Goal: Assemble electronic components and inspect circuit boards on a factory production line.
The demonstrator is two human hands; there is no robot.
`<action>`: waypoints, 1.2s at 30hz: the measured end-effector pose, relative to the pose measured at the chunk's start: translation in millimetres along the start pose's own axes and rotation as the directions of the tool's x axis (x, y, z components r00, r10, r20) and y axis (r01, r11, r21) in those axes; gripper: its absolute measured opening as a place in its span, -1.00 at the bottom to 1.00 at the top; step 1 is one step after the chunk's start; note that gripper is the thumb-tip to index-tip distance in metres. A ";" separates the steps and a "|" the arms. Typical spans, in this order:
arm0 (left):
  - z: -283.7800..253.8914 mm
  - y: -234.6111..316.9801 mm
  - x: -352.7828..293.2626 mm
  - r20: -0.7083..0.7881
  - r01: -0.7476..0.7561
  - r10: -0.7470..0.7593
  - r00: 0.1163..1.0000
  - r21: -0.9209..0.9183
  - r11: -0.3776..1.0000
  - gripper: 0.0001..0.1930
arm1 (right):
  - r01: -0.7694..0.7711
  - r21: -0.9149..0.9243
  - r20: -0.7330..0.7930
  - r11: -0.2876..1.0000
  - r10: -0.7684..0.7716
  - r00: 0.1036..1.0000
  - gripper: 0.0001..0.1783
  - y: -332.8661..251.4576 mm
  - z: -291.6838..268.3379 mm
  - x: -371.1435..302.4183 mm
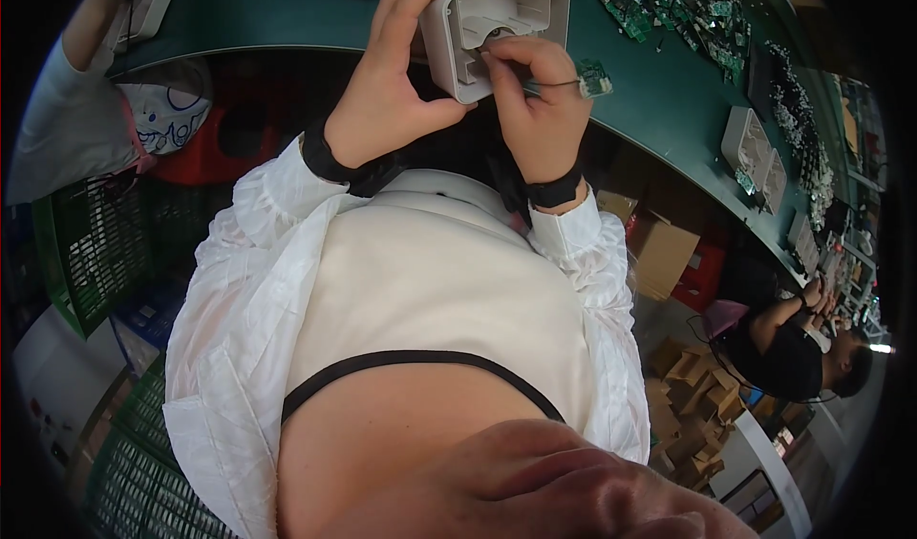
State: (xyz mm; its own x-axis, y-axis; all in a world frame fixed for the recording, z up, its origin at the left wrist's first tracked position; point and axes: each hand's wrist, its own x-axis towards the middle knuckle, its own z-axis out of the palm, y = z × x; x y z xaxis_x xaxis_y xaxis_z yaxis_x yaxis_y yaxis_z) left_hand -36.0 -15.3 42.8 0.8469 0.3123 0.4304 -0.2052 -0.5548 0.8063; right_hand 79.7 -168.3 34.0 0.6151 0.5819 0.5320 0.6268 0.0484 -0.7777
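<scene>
My left hand [387, 85] grips a white plastic housing [449, 47] by its left side, fingers at the top and thumb along the lower edge. The open side of the housing faces me, showing ribs and a round dark part [497, 34] inside. My right hand [544, 109] reaches into the opening with thumb and forefinger pinched on a thin wire. From that hand the dark wire [559, 83] runs out to a small green circuit board [594, 78], which hangs beside the knuckles. The pinched end is partly hidden by my fingers.
On the green table [277, 13] lies a heap of circuit boards [683, 9] at the far right, with small white connectors [807, 128] beyond. Another white housing [755, 157] stands nearer the right edge. A person's sleeve [67, 118] is at left, another person [793, 343] at right.
</scene>
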 end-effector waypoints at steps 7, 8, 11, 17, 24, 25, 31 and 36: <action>6.8 -2.4 -2.3 0.060 0.100 -0.091 0.994 -0.165 0.981 0.13 | 0.227 -0.254 -0.081 0.940 -0.254 0.964 -0.79 3.7 1.4 2.9; 7.4 -2.0 -1.3 0.073 0.110 -0.097 0.993 -0.210 0.971 0.13 | 0.221 -0.245 -0.087 0.944 -0.248 0.965 -0.79 4.0 1.8 2.9; 5.3 -1.0 0.0 0.103 0.155 -0.133 0.986 -0.252 0.955 0.13 | 0.207 -0.233 -0.104 0.950 -0.236 0.966 -0.78 2.5 2.5 1.0; 2.8 0.5 5.1 0.130 0.148 -0.123 0.984 -0.207 0.967 0.13 | -0.087 0.080 -0.110 0.993 0.096 0.989 -0.79 -2.7 0.0 -0.4; -1.2 1.5 5.4 0.050 -0.005 0.003 0.999 0.029 1.000 0.02 | 0.131 -0.282 -0.018 0.950 -0.142 0.990 -0.79 -6.8 -3.3 8.0; -0.2 1.7 4.6 0.049 -0.006 0.004 0.999 0.028 1.000 0.02 | 0.068 -0.276 0.023 0.959 -0.064 0.998 -0.79 -9.8 -5.3 9.4; 0.4 6.4 1.8 0.078 0.147 -0.137 0.988 -0.153 0.977 0.02 | 0.087 -0.252 0.091 0.964 -0.065 0.994 -0.79 -9.9 -19.0 7.4; -8.1 3.7 7.9 0.106 0.127 -0.114 0.988 -0.121 0.985 0.02 | -0.165 0.047 0.003 0.985 0.165 0.986 -0.79 2.5 -43.7 -28.1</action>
State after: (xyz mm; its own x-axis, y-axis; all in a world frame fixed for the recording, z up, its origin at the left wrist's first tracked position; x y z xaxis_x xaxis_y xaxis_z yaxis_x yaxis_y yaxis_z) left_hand -34.1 -8.6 52.4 0.9119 0.2903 0.2901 -0.1538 -0.4137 0.8974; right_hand 84.8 -220.0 31.7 0.7085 0.5847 0.3952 0.4934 -0.0100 -0.8697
